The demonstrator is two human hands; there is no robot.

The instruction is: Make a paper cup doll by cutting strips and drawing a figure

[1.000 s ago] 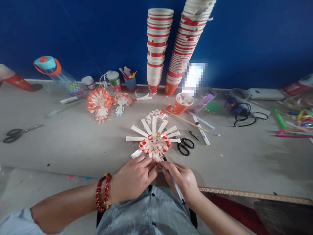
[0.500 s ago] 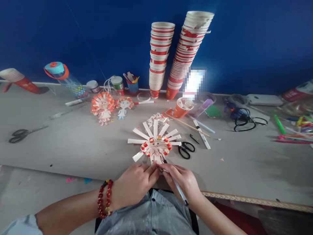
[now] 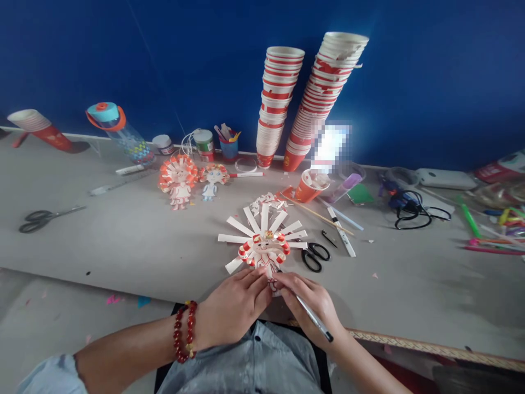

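A white paper-cup doll [image 3: 264, 256] lies near the table's front edge, with long white strips fanned out around its head. Some strips are curled into red-and-white rolls beside its face. My left hand [image 3: 234, 303] holds the doll's lower body, fingertips pressed on it. Pinched in my right hand [image 3: 315, 302] is a pen [image 3: 312, 316], its tip at the doll's dress. Red outlines show on the dress; my fingers partly cover the legs. Close on the right lie black-handled scissors [image 3: 315, 257].
Two finished paper dolls, a larger one [image 3: 179, 180] and a smaller one [image 3: 212, 180], stand behind. Tall paper cup stacks [image 3: 271, 120] rise by the blue wall. A cup of scraps [image 3: 310, 189], a white marker [image 3: 342, 232] and more scissors [image 3: 39, 220] are on the table [image 3: 135, 246].
The camera view has shifted slightly. My left fingers have moved up onto the doll's body, showing more of its legs. My right hand still holds the pen against the doll.
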